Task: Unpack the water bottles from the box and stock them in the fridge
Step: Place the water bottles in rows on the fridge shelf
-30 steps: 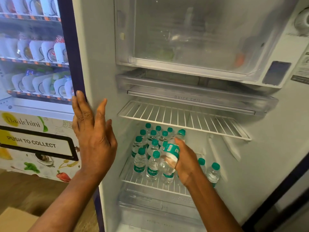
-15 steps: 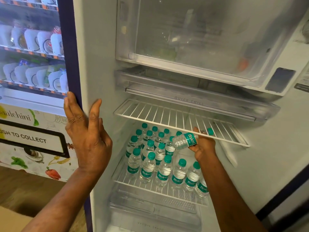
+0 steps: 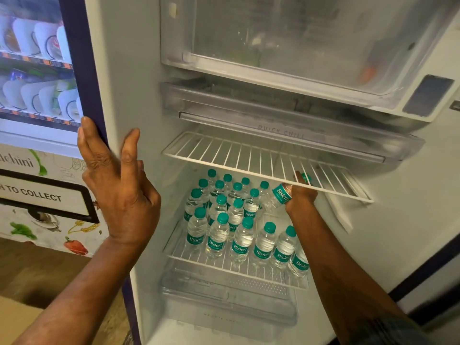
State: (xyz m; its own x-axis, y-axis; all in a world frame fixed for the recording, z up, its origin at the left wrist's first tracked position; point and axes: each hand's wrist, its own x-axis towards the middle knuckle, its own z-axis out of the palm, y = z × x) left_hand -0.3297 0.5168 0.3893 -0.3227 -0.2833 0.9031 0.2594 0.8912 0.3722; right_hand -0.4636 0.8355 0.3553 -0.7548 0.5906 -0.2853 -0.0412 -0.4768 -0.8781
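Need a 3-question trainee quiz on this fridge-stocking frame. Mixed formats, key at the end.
1. True or false: the right hand grips a tilted water bottle just under the upper wire shelf.
2. The left hand rests on: A) the fridge's left wall; B) the upper wire shelf; C) the water bottle.
3. Fill in: the standing bottles sit on the ___ wire shelf.

Key: 1 true; 2 A; 3 lower.
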